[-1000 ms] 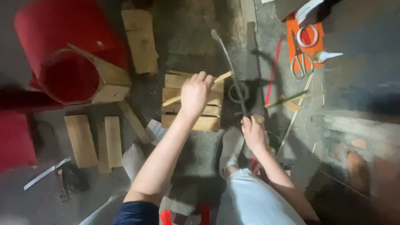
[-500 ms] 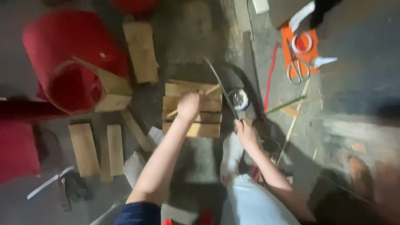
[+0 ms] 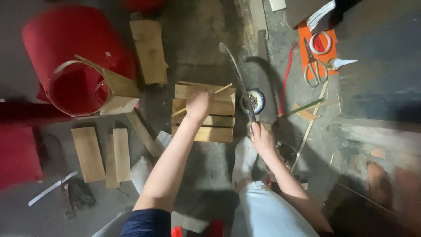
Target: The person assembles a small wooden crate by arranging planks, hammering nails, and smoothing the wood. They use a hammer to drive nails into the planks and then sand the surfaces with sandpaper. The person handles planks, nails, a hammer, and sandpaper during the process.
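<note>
Two bare hands are being used at a slatted wooden block, taken here as the landmark. A thin bamboo strip is being pinned across the block's top by the left hand, its grip closed around the strip. A long curved blade is being held just right of the block by the right hand, its grip closed on the handle. The strip is judged light, springy and splintery, best held near its middle. Loose planks are lying left of the block on a dim, gritty concrete floor; scissors are lying well right.
</note>
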